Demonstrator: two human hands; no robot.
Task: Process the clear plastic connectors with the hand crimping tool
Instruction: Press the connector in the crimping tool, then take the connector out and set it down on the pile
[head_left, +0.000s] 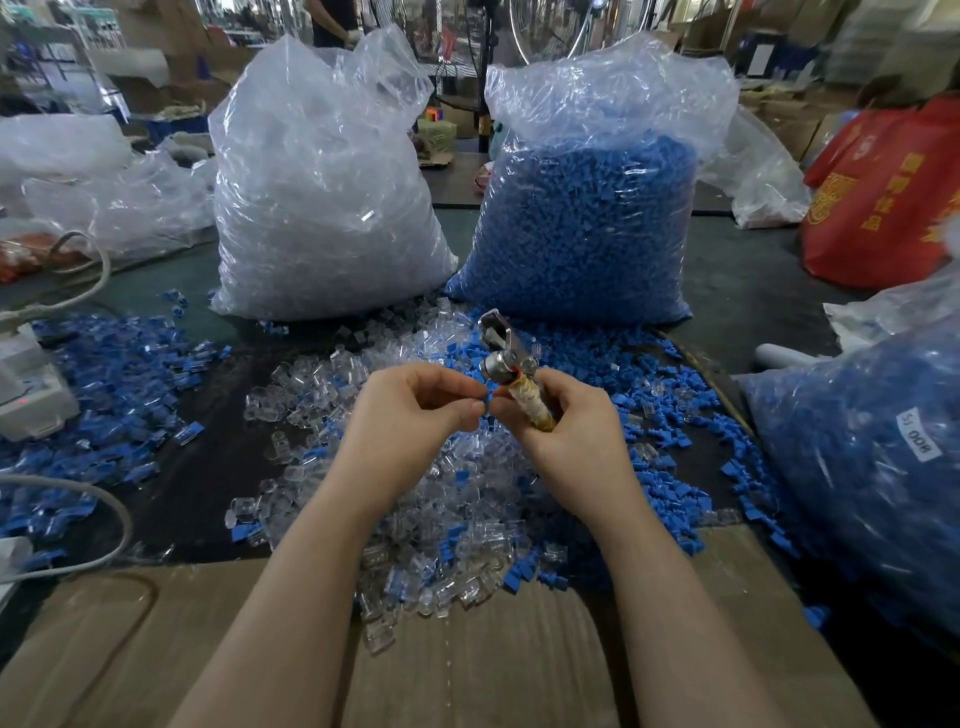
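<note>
The right hand (566, 421) gripped the crimping tool (511, 374) by its tape-wrapped handle, the metal head pointing up and away over the table. The left hand (415, 410) met it just below the head, thumb and forefinger pinching a small blue piece (487, 399) that touched the right thumb. Whether a clear part sat pinched together with it could not be told; the fingers hid that spot.

The clear connectors (311, 395) lay heaped loose on the dark table (197, 478) under and around both hands, mixed with blue caps (670, 395), and more filled the tall clear bag (322, 197) behind. A second bag (587, 223) held blue pieces.

The step in hand looked like seating one piece before feeding it to the tool. To do it well, the piece probably needed to be squared up in the fingertips first, then slid fully into the head before any squeeze. A crooked seat would likely crush or crack the plastic. Fingertips were best kept at the piece's tail, clear of the closing metal, and the tool held steady while the left hand did the fine placing
</note>
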